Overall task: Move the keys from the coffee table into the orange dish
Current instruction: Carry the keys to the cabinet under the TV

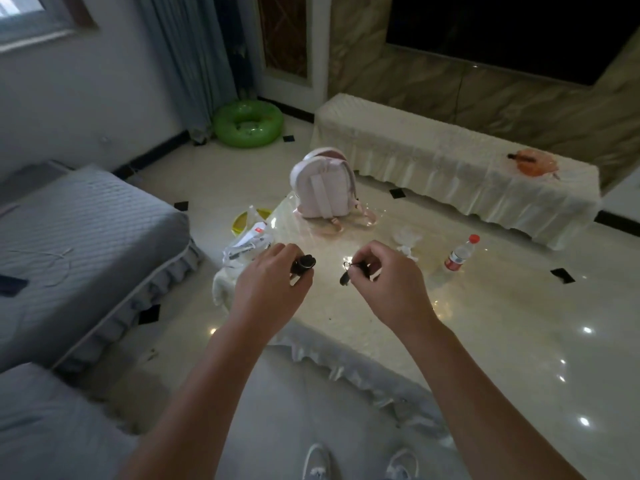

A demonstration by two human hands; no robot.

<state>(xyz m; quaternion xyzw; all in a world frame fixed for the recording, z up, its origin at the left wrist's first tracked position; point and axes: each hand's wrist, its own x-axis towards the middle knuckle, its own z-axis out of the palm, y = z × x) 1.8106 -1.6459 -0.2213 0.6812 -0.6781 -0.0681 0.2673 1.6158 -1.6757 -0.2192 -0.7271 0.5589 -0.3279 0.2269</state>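
Both hands pinch dark keys: left hand [273, 278] (stubby fob), right hand [384, 275].

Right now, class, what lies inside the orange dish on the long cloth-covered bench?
A dark, elongated object rests across the translucent orange dish, near its left rim. It is too small to identify, and the dish's far interior is unclear.

Keys, set one [304, 265]: dark, compact fob, lifted clear of the coffee table [450, 327], centre of frame, pinched in fingers.
Keys, set two [351, 271]: dark fob dangling from a small ring, just right of centre, likewise held aloft.
Orange dish [533, 162]: translucent, upper right of frame; a dark item rests inside.
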